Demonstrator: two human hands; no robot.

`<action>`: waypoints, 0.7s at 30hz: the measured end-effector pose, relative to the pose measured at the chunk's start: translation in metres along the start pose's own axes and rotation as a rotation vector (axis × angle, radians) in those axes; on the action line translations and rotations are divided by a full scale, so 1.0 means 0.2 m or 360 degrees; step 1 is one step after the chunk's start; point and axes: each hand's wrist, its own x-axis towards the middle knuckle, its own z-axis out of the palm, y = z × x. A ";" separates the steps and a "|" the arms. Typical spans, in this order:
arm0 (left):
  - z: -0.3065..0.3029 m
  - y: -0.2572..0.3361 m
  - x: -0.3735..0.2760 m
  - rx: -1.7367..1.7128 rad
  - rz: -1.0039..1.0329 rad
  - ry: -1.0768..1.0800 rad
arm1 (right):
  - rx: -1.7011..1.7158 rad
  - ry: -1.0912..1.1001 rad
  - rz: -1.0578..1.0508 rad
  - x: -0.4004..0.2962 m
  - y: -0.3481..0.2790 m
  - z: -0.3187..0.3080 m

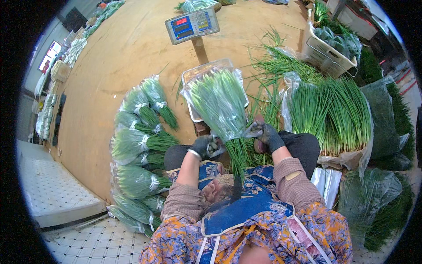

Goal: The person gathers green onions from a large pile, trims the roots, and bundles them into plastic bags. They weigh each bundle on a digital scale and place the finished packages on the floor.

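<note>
A bundle of green onions in a clear plastic bag (219, 99) lies on the metal tray (194, 114) of a digital scale, its green tips (239, 153) sticking out of the bag's mouth towards me. My left hand (205, 147), in a dark glove, grips the left side of the bag's mouth. On the other side, my right hand (267, 134), also gloved, pinches the bag's right corner, stretched out from the bundle. The scale's display (192, 25) stands lit on a post behind the tray.
Several bagged, tied bundles (133, 145) are stacked to my left. At right, loose green onions (329, 115) stand in a plastic-lined container, with scattered leaves (283, 66) behind it. A white plastic crate (324, 56) holds more greens. Dark bags of greens (372, 201) lie at the lower right.
</note>
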 end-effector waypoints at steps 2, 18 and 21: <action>0.17 0.14 -0.12 -0.0500 0.0336 -0.0109 | 0.0278 -0.0144 0.0029 0.04 -0.04 -0.04; -0.12 0.37 -0.34 -0.1111 0.0770 0.0337 | 0.0532 -0.0768 -0.0529 0.00 -0.25 0.32; 0.33 0.46 -0.36 -0.0284 0.0737 -0.0186 | 0.0096 -0.0608 -0.0345 -0.02 -0.09 0.52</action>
